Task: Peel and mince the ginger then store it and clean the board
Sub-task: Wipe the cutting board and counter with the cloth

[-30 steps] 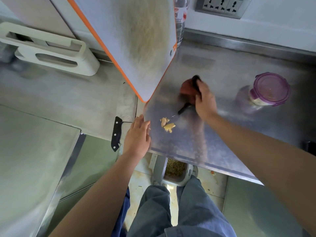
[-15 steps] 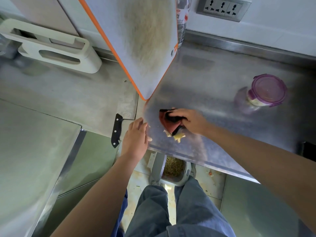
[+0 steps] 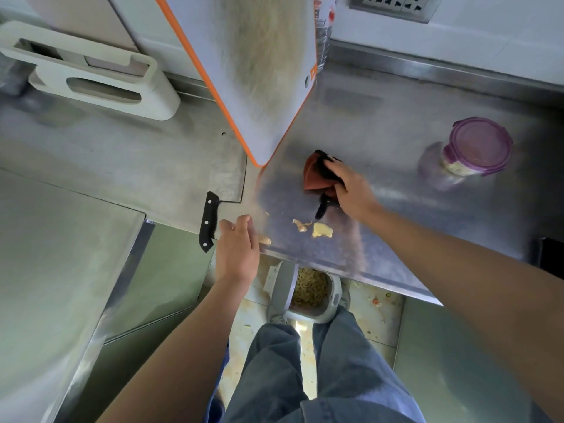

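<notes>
The cutting board (image 3: pixel 268 71) stands on end at the top centre of the frame, leaning back toward the wall, probably so its face can dry and the counter (image 3: pixel 412 215) below it can be wiped. The jar (image 3: pixel 476 148) with the purple lid shut sits at the right of the frame, well apart from the mess, and pale contents show through its side; that is likely the minced ginger, already stored. What is left on the steel are ginger scraps (image 3: pixel 322 230), lying near the front edge at the middle of the frame, almost directly above the open bin (image 3: pixel 308 288) on the floor between the person's legs. The knife (image 3: pixel 208 221) lies just left of them with its black handle poking past the counter edge. The right hand (image 3: pixel 351 190) comes in from the lower right with the arm stretched out, its fingers curled round a bunched red and black cloth (image 3: pixel 316 175) and pressing it to the counter just above the scraps, placed to sweep them toward the edge. The left hand (image 3: pixel 236 248) reaches up from the bottom of the frame and sits at the edge beside the knife handle, back up, its fingers loosely bent with nothing visibly in them, apparently cupped to catch whatever is pushed off; one small scrap lies just beside it.
</notes>
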The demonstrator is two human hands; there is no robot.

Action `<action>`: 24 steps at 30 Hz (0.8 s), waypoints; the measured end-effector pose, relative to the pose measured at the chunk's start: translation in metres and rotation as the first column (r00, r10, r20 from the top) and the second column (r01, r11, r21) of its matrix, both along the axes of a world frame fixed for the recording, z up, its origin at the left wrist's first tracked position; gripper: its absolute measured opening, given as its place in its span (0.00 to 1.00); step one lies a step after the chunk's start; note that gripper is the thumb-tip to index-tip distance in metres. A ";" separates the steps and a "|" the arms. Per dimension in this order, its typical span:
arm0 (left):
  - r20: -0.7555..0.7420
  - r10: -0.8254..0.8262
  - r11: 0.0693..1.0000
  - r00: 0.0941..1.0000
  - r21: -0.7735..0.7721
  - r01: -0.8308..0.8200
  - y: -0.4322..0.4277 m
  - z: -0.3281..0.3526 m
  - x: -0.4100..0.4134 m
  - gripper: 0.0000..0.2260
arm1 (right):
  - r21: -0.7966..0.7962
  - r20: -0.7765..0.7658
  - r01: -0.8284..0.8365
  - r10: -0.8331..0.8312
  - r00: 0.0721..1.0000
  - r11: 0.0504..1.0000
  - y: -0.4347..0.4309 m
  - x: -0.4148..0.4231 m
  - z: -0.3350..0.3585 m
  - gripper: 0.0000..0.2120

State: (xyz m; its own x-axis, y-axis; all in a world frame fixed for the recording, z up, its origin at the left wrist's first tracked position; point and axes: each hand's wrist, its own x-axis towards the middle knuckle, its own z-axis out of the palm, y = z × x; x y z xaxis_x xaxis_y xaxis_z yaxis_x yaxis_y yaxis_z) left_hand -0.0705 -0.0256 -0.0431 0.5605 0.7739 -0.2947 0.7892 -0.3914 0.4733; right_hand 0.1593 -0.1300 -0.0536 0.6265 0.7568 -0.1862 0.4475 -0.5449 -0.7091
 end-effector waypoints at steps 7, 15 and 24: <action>0.027 -0.116 0.991 0.993 -0.062 0.117 -0.019 -0.002 0.011 0.16 | -0.059 0.015 0.018 -0.017 1.000 0.998 -0.023 -0.005 -0.002 0.28; 0.107 -0.316 0.943 0.943 -0.077 0.325 -0.034 0.001 0.035 0.25 | 0.078 0.038 0.227 -0.230 0.972 0.971 -0.036 0.013 0.006 0.26; 0.041 -0.083 0.995 0.996 0.059 0.080 -0.014 0.000 0.008 0.17 | -0.007 -0.115 -0.348 0.345 0.931 0.937 0.030 -0.031 0.003 0.24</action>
State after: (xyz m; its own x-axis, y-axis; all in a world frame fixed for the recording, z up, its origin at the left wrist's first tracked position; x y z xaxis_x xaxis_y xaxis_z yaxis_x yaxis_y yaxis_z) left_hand -0.0624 -0.0392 -0.0429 0.6336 0.7402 -0.2251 0.7329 -0.4811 0.4810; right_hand 0.1279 -0.1000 -0.0503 0.3002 0.9169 -0.2629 0.5317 -0.3897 -0.7520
